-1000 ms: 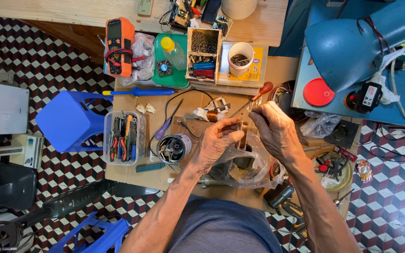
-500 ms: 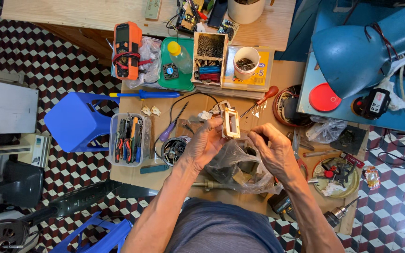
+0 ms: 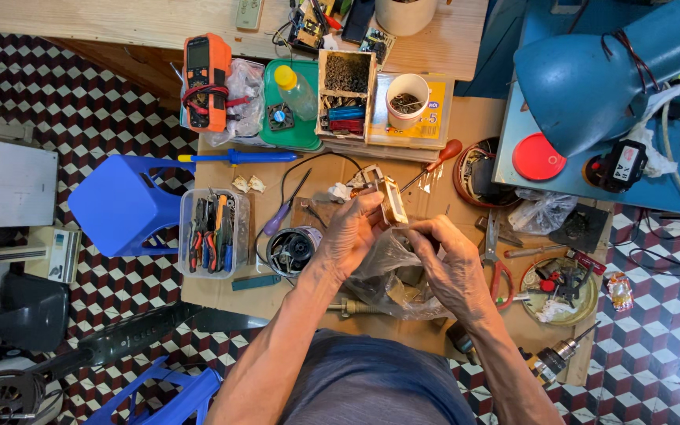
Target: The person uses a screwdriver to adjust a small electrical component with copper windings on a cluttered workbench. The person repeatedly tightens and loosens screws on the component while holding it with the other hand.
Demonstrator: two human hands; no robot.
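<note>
The desk [image 3: 222,177], a cardboard-covered surface crowded with tools, carries the work in its middle; a large blue lamp shade [image 3: 584,75] hangs over its far right corner and a blue plastic stool [image 3: 123,205] stands on the checkered floor just beside its left edge. Next in size, a clear tool box [image 3: 212,234] of pliers sits at the left of the desk, an orange multimeter [image 3: 206,79] lies at the far left, and a green tray [image 3: 293,110] with a yellow-capped bottle lies beside it. At the centre, a crumpled clear plastic bag [image 3: 391,271] lies under and between both hands. The left hand [image 3: 348,236] is closed around a small pale rectangular frame part [image 3: 393,201], holding it upright above the bag; compared with a second ago, the part has come out from between the two hands and now stands clear at the left fingertips, a little farther from the body. The right hand [image 3: 454,267] has dropped lower and its fingers are pinched together at the bag's opening; whether they grip the plastic or some small item inside, I cannot tell. In my judgement the part has been freed from the bag and the right hand is now occupied with the bag itself. A red-handled screwdriver [image 3: 434,161] lies just beyond the part, untouched.
</note>
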